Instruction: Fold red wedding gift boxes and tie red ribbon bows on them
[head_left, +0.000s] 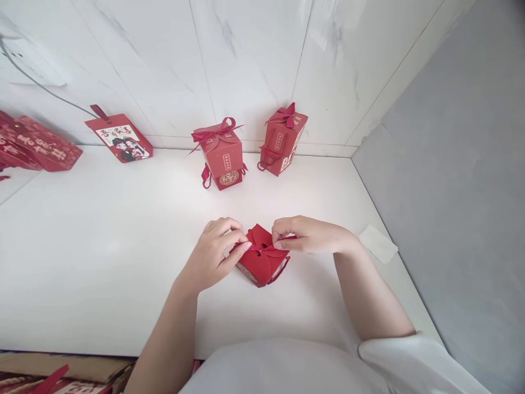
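Observation:
A small red gift box point(260, 268) with overlapping curved flaps on top sits on the white table in front of me. Across its top runs a red ribbon point(262, 250), crossed at the middle of the flaps. My left hand point(219, 249) pinches one side of this ribbon between thumb and fingers. On the other side, my right hand point(301, 234) is closed on the opposite ribbon end, which sticks out past the fingers. A dark red cord lies against the box's right side.
Two red boxes with ribbon bows, a left one point(223, 156) and a right one point(283, 139), stand near the tiled wall. A red card point(118, 137) leans farther left, beside red packages point(45, 142). White tissue point(378, 243) lies by the grey right wall. A cardboard carton point(69, 368) is below the front edge.

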Demonstrator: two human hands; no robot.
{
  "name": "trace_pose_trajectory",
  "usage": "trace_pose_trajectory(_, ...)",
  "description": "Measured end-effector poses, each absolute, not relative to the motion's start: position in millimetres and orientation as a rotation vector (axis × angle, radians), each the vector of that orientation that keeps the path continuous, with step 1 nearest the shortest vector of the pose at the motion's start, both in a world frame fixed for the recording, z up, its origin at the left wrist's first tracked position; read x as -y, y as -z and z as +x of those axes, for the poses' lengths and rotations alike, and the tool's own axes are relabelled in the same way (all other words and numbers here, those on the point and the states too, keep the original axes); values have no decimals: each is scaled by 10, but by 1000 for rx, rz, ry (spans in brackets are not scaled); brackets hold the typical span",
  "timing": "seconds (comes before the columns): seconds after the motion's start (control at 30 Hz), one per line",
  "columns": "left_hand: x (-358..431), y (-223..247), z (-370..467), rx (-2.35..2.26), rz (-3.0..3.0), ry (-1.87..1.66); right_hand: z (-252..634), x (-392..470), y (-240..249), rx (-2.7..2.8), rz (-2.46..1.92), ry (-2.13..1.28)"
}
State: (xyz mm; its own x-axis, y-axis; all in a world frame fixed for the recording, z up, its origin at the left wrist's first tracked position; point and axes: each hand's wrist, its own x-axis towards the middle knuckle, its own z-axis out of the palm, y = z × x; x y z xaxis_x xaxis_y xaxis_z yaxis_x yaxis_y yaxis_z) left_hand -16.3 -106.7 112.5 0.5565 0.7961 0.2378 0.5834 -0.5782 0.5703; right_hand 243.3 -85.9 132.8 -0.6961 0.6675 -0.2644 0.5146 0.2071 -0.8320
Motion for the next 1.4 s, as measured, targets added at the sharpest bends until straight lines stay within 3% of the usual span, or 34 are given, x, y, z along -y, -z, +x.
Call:
trace_pose_trajectory(0.3, 983, -1109, -208, -1125, 1751, -604, 2417, 819, -1325, 2207, -1042, -1702)
trace_pose_trajectory(0.47, 968, -1135, -225, -1243, 1809, -643, 2424, 807, -1296, 2322, -1135, -1457)
trace_pose_trajectory(0.7, 985, -1187, -241, -1142, 1849, -421, 2376, 847, -1272, 2495, -1396, -1004)
trace_pose_trajectory(1.0, 942, -1140, -303, -1049, 1568, -477, 2356, 934, -1348, 2411, -1548, -1040)
trace_pose_trajectory(1.07, 937, -1109, -318, -983, 1497, -506, 2385, 956, -1416, 2408, -1454, -1121)
trace_pose_trajectory(1.23, 910, -1004, -386, -744, 1392, -565, 2456, 923, -1469, 2142, -1132, -1698)
trace_pose_trajectory(1.4, 858, -906, -429, -550, 1330, -730, 2476, 819, -1375, 1770, -841, -1989)
